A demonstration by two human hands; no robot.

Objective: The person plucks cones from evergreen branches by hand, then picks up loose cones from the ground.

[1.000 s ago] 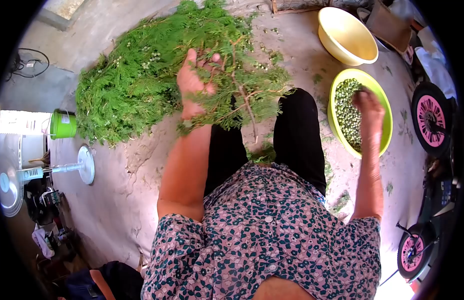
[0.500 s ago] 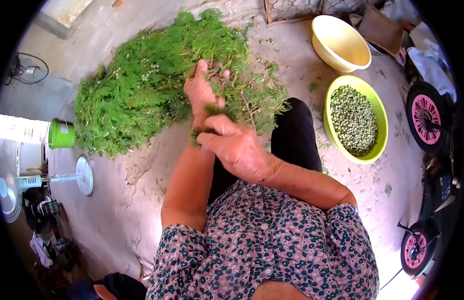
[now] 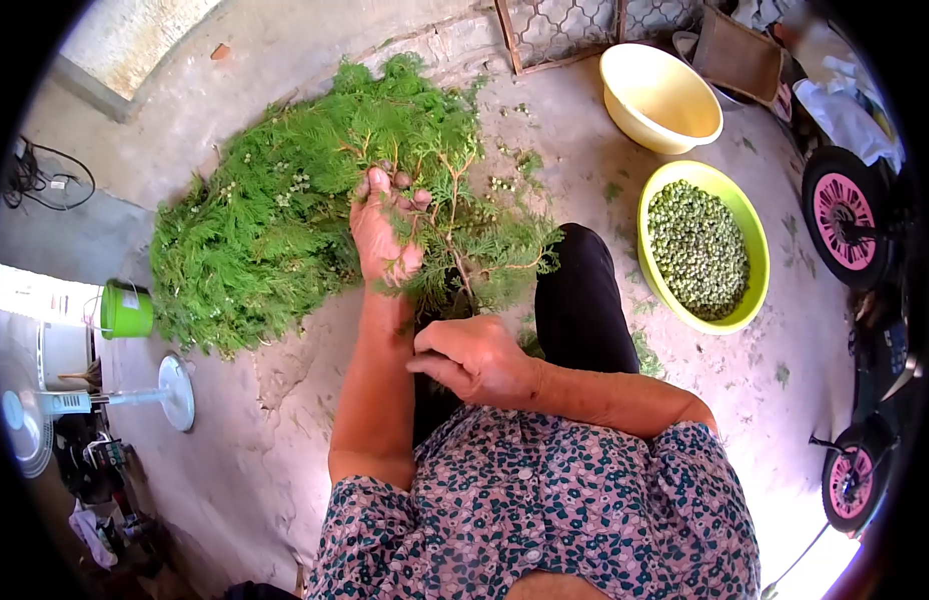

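Observation:
My left hand [image 3: 386, 232] is stretched forward, its fingers wrapped round a leafy conifer branch [image 3: 452, 225] with a brown woody stem. The branch's sprays spread to the right of the hand, above my dark-clad knee. My right hand [image 3: 481, 358] is closed in front of my chest, beside my left forearm and below the branch's lower sprays. Whatever its curled fingers may hold is hidden. Behind my left hand lies a large heap of green conifer branches [image 3: 259, 230], with small pale fruits showing among them.
To the right stands a yellow-green basin [image 3: 759, 270] of small green fruits. Beyond it is a pale yellow basin [image 3: 634, 115]. A green bucket [image 3: 126, 312] and a fan [image 3: 174, 392] stand left. Pink-rimmed wheels [image 3: 842, 222] line the right side. Leaf scraps litter the concrete floor.
My right hand has drawn back toward my chest, away from my left wrist. The green bit at its fingertips no longer shows. My left hand still grips the branch, and the view has shifted slightly.

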